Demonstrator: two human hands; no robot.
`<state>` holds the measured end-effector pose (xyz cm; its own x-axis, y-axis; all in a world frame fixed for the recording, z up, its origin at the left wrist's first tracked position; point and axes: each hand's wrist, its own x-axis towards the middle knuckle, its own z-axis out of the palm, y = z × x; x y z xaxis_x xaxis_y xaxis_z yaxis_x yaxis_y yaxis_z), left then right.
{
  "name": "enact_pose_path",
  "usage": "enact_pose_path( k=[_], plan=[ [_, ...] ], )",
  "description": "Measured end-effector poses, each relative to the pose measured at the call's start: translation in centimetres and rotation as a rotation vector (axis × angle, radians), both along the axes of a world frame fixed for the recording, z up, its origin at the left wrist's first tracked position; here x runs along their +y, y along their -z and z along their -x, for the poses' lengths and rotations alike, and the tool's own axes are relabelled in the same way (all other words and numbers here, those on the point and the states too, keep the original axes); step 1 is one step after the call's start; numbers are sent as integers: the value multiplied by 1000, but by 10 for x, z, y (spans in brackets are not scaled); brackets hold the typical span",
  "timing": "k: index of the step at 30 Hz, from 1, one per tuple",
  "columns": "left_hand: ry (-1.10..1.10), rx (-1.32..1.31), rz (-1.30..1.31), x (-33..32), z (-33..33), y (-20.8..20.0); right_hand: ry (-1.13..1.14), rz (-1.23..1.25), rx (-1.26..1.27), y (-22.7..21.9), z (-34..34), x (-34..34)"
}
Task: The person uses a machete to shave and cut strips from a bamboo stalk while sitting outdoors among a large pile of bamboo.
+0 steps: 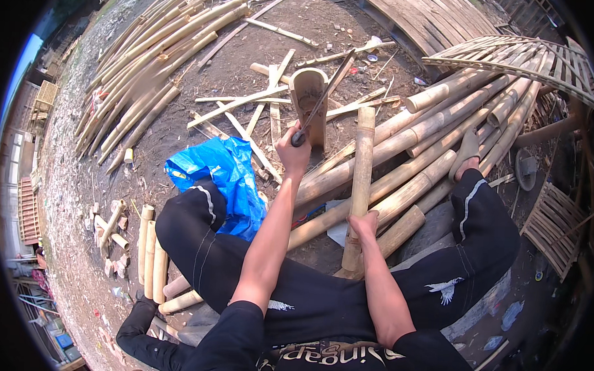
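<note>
Biggest first: round pole stock (416, 132) fills far right, near end running in beside your legs; mostly whole, so prob. lots left to work. 2nd pole pile (164, 43), far left, also long & mostly round; looks untouched from here. Blue sheet (225, 173) crumpled by your left knee.

Next down, the bamboo length (362, 161) you're on: centre, just right of your L arm, standing approx. upright w/ slight tilt, near end at your lap, far end free. Pale tan, straight, round, node rings near both ends. No split visible on the side facing up, so I'd judge this pc. barely begun, if at all.

Hollow trough-like pc. (308, 97) stands just beyond your L hand (294, 149), inner face open toward you, brownish. Short round lengths (150, 252) stacked near left: cut to size, I'd guess. Split strips (234, 105) lie crisscross, far centre: some splitting looks done.

Smallest: long blade (332, 82), dark handle, crosses in front of trough pc.; can't tell if touching.

Hands: L hand closed round the handle, blade pointing far & right. R hand (364, 224) wrapped on lower part of the length, thumb side up; fingertips partly hidden, grip pressure n/a.
</note>
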<state>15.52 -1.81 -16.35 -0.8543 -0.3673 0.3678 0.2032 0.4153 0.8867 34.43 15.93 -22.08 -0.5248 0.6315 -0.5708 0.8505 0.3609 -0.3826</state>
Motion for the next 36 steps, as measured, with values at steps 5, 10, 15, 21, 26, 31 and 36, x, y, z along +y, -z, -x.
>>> enact_pose_path(
  k=[5, 10, 15, 21, 26, 31, 36],
  plan=[
    [8, -94, 42, 4, -11, -9, -139, 53, 665, -64, 62, -1],
    [79, -206, 72, 1, -10, -15, -567, 41, 1097, -128, 176, -20],
    [80, -168, 149, -10, -5, -30, -614, 299, 930, -133, 227, -36],
    [106, -292, 93, -24, -20, -95, -570, 70, 1102, -116, 240, -44],
    [152, -417, 96, -21, -46, -160, -553, 138, 1016, -113, 246, -39],
    [147, -573, 89, -9, -60, -188, -540, 160, 1082, -115, 239, -36],
    [156, -532, 161, -16, -62, -190, -543, 158, 1065, -119, 235, -37]
  ],
)
